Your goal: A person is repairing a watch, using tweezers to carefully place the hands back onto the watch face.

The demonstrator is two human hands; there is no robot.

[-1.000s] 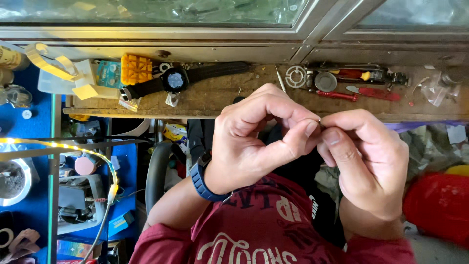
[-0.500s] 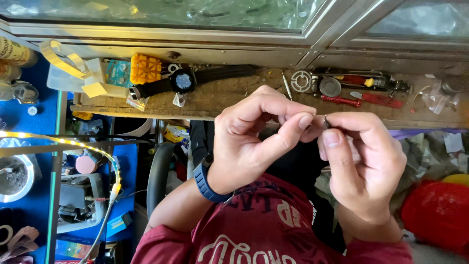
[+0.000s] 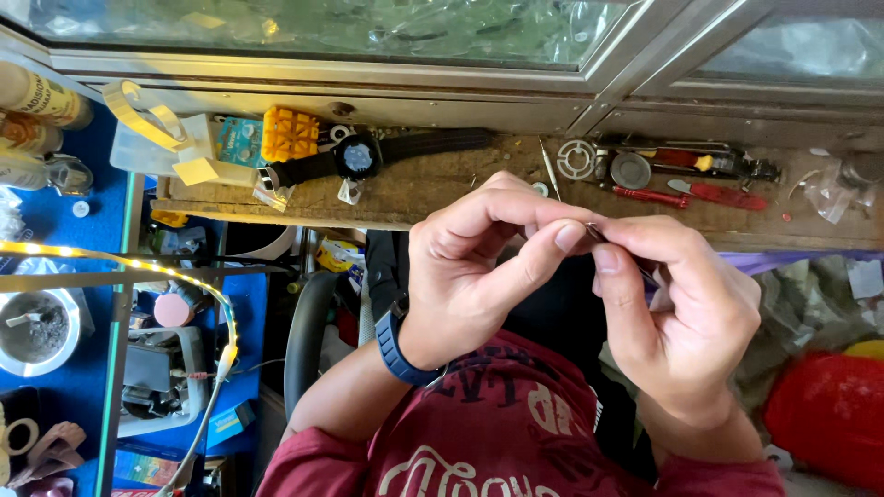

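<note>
Head view: above a worn wooden tabletop (image 3: 442, 189), the left hand (image 3: 479, 267) and right hand (image 3: 686, 313) meet, both grips pinched on a tiny dark metal part (image 3: 595, 232) held between the fingertips. A black wristwatch (image 3: 357, 156) lies beyond. Steady, light pressure close to the body looks wisest, since a slip could lose the part.

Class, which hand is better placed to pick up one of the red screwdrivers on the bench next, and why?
Right, probably. The right hand is just below the red screwdrivers on the bench; the left hand is further away. Both pinch a small part between them.
</note>
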